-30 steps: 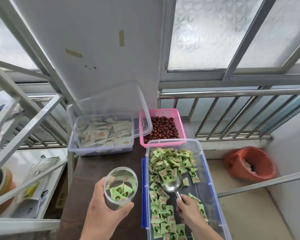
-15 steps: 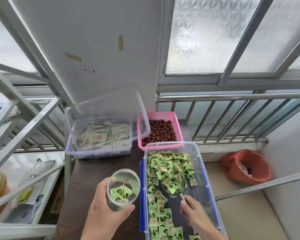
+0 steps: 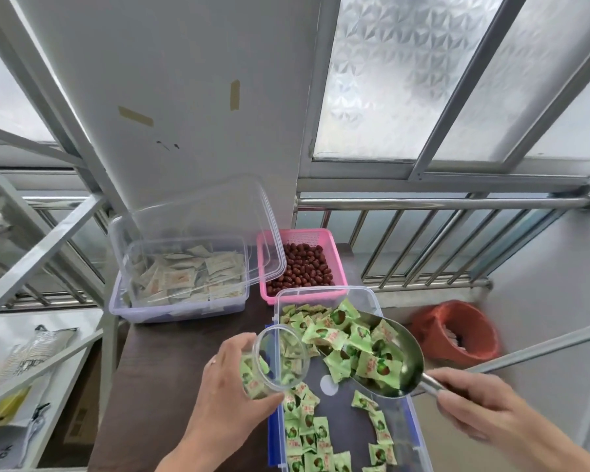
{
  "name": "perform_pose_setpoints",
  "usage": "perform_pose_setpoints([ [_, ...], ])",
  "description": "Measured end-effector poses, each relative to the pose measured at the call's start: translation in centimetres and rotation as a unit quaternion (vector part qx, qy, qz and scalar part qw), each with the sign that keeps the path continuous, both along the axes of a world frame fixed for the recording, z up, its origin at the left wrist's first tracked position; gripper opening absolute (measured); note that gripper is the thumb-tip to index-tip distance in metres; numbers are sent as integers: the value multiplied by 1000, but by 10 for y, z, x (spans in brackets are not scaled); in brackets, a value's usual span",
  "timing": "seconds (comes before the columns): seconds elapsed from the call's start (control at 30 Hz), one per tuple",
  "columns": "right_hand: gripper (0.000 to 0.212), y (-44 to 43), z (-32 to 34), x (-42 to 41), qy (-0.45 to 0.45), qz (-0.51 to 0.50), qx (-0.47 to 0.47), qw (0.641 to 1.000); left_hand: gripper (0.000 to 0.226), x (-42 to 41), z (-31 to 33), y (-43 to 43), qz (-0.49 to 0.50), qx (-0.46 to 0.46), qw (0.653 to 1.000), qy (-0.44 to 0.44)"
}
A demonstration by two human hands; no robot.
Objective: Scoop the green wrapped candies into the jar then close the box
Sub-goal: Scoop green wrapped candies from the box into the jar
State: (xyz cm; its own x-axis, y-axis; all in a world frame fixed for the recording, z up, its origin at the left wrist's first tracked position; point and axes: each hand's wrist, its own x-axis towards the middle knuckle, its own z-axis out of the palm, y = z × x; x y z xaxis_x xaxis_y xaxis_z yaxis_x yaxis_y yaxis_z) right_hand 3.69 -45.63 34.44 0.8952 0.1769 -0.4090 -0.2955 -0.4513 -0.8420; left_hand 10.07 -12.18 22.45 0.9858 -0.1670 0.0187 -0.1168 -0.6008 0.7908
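My left hand (image 3: 218, 400) grips a clear jar (image 3: 276, 362), tilted with its mouth toward the right over the box's left rim; a few green candies lie inside it. My right hand (image 3: 477, 407) holds the handle of a metal scoop (image 3: 406, 356), raised above the box and heaped with green wrapped candies (image 3: 355, 345). The scoop's front edge sits just right of the jar's mouth. Below them is the clear open box with blue clips (image 3: 416, 434), with more green candies (image 3: 307, 434) scattered on its bottom.
A clear box of white packets (image 3: 178, 284) with its lid leaning open stands at the back left of the dark table (image 3: 157, 386). A pink basket of red dates (image 3: 300, 267) sits behind the candy box. An orange bucket (image 3: 457, 332) stands on the floor at right; metal shelving at left.
The scoop has risen out of the box with a full load of candies. The jar has tipped from upright toward the scoop and moved right over the box's edge.
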Motion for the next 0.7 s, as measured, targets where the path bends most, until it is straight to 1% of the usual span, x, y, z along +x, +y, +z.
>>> perform_pose_setpoints([
  [0.07, 33, 3, 28, 6, 7, 42, -40, 998, 81, 3, 5, -4, -20, 11, 1000, -12],
  [0.13, 27, 11, 47, 13, -13, 93, -109, 990, 79, 5, 9, -8, -43, 21, 999, -27],
  [0.23, 22, 21, 65, 25, -34, 151, -228, 961, 77, 6, 15, -14, -64, 25, 997, -37],
  [0.37, 27, 34, 92, 37, -21, 191, -337, 922, 80, 8, 12, -19, -79, 34, 995, -43],
  [0.43, 27, 41, 103, 39, -37, 206, -384, 899, 80, 8, 11, -22, -85, 34, 995, -48],
  [0.5, 27, 47, 110, 38, -52, 206, -409, 888, 79, 8, 9, -24, -87, 33, 994, -58],
  [0.57, 26, 46, 112, 37, -63, 202, -411, 887, 79, 6, 7, -25, -82, 30, 994, -61],
  [0.63, 24, 43, 112, 34, -75, 190, -403, 892, 78, 5, 5, -25, -79, 23, 995, -58],
  [0.7, 23, 40, 111, 28, -59, 181, -380, 905, 78, 3, 5, -24, -72, 16, 996, -52],
])
